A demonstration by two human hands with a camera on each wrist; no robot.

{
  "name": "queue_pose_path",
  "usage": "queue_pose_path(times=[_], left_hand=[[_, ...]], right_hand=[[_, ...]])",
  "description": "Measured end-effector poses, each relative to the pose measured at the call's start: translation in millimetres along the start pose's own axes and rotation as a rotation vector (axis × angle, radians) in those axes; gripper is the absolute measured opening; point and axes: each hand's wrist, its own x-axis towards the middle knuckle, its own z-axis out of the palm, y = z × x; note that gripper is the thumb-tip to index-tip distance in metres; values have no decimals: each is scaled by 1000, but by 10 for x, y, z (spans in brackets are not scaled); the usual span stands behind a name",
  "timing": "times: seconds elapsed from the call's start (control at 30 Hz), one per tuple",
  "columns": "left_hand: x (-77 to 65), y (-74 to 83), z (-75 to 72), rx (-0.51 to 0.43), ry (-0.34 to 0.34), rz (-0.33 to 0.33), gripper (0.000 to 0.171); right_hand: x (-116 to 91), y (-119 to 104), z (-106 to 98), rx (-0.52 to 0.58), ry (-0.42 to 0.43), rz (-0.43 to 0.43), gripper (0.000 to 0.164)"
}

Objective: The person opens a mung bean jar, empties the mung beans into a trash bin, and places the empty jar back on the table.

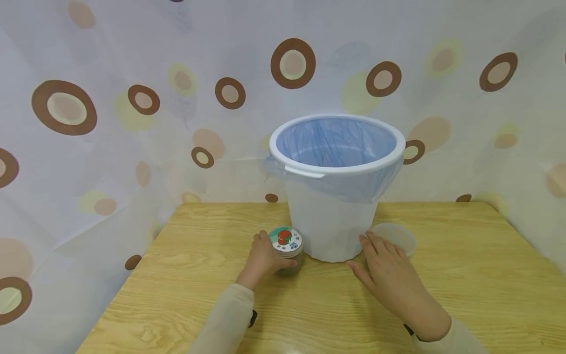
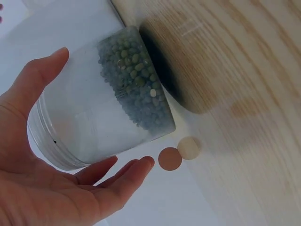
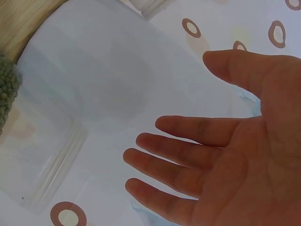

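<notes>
Pale sleeves lie nearest the camera. From my remote post I report: left hand curled round a clear jar, thumb on the near side, fingers toward the far side; how firmly it presses, I cannot tell. The jar stands upright on the wood-grain table, just beside the base of a white bucket with a blue bag liner. Small green beans occupy its lower part, beneath a tomato-printed lid. I judge it fairly light, stiff-walled, rather slippery and bottom-weighted; best held round the wall below the lid. Right hand: fingers straight, gripping nothing, near the bucket's base and a translucent round item, perhaps another container, partly hidden.
</notes>
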Motion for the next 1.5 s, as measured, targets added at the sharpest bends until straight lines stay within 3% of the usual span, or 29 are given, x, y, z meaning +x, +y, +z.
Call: queue_pose_path(times=[0.5,0.73,0.97,1.23,1.5], left_hand=[[-126,32,-85,-94,31,66,85],[-270,147,-120,-142,-2,99,86],[-421,312,-176,-160,-26,178,81],[-584,462,-217,-140,-21,286,78],[-687,566,-220,-153,-12,330,79]], right_hand=[[41,-38,-48,17,46,-17,56],[39,-57,-75,38,51,-9,56],[39,-78,-126,65,48,8,56],[45,-102,-192,106,67,14,57],[39,-111,-220,204,106,-17,57]])
